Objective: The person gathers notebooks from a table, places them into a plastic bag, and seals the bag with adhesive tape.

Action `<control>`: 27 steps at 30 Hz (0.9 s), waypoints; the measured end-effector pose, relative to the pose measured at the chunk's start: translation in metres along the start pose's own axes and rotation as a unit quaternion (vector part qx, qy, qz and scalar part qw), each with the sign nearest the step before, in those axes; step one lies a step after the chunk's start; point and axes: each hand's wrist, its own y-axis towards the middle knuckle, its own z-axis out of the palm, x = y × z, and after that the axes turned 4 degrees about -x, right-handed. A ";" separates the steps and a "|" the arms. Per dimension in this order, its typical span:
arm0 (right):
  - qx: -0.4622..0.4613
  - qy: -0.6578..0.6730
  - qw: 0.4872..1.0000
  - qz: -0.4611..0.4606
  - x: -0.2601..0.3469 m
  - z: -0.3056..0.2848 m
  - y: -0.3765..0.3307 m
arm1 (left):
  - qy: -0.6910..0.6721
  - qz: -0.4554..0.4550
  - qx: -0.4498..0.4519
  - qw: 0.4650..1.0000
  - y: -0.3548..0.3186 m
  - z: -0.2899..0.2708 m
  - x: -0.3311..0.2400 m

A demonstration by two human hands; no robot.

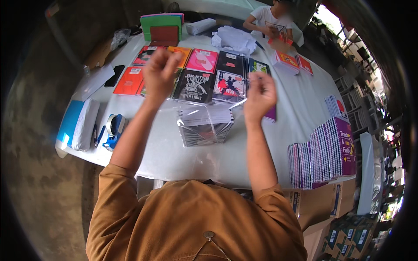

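The table (pixel 300 113) is covered in white. On it sits a clear plastic bag (pixel 204 124) around a grey and white stack of booklets. Behind lie covers in orange (pixel 129 81), pink (pixel 202 60) and black with white and red print (pixel 193 86). The tape dispenser (pixel 113 129) is blue and white. Upright booklets (pixel 333 150) are purple and white. The sleeves (pixel 130 217) are mustard brown.

Both forearms raised up from lower edge, elbows bent, brown sleeves rolled to elbow. Left hand (pixel 160 73) curled w/ fingers bent loosely in, knuckles up. Right hand (pixel 260 96) pinched shut, fingertips together, wrist slightly cocked.
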 end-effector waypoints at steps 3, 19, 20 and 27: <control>-0.098 -0.014 0.985 -0.140 0.035 -0.017 0.018 | 0.266 -0.045 0.153 0.951 0.015 -0.020 -0.017; 0.576 -0.044 0.810 -0.104 -0.034 -0.080 -0.191 | 0.397 0.197 0.465 0.766 -0.010 -0.030 -0.038; 0.558 -0.064 0.823 -0.092 -0.033 -0.078 -0.185 | 0.385 0.201 0.432 0.790 -0.003 -0.035 -0.037; 0.424 -0.182 0.865 -0.196 -0.022 -0.057 -0.147 | 0.073 -0.150 0.212 0.963 -0.093 -0.076 0.056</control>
